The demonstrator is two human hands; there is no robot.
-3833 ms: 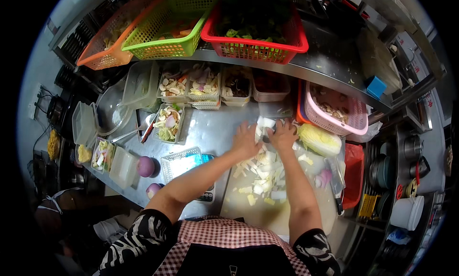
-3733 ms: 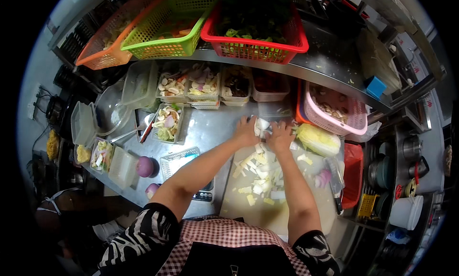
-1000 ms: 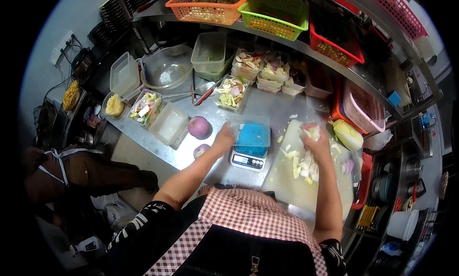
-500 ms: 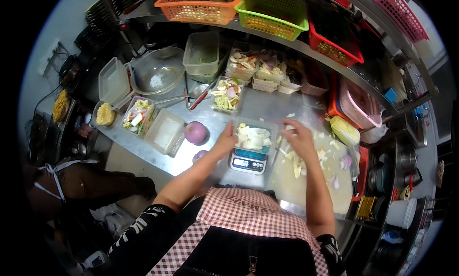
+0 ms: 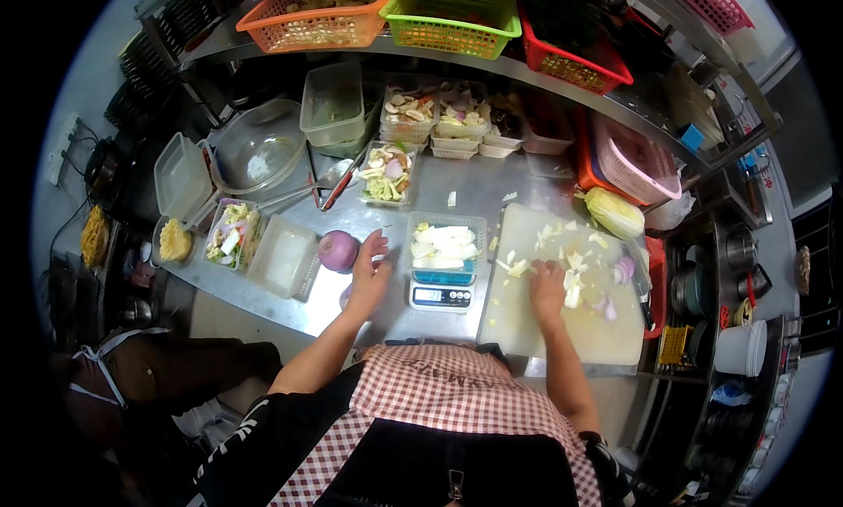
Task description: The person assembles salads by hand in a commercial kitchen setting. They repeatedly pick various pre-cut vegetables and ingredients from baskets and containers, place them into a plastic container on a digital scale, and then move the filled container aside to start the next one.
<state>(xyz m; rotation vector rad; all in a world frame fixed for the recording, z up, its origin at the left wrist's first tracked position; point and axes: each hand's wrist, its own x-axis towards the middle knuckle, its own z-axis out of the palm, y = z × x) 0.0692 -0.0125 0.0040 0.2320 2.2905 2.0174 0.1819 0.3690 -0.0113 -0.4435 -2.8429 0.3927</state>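
My left hand [image 5: 370, 280] is held over the metal counter with its fingers apart and nothing in them. It is between a purple onion [image 5: 338, 250] and a clear plastic container of chopped pale cabbage [image 5: 443, 242]. That container sits on a digital kitchen scale [image 5: 441, 296] with a lit display. My right hand [image 5: 548, 289] is down on a white cutting board [image 5: 527, 327], its fingers drawn together among scattered cabbage pieces [image 5: 575, 279]. Its fingertips are partly hidden, so what they hold does not show. Purple onion pieces [image 5: 623, 269] lie farther right on the board.
Behind stand containers of cut vegetables [image 5: 386, 173], a clear bowl [image 5: 257, 147] and tongs [image 5: 338, 186]. At left is a white basket [image 5: 285, 257]. A napa cabbage [image 5: 615, 212] and a knife [image 5: 647, 314] flank the board's right side. Another person [image 5: 176, 375] stands at left.
My left hand has let go of the container on the scale and drawn away to the left. My right hand has moved from beside the container down onto the board. The view has shifted slightly.
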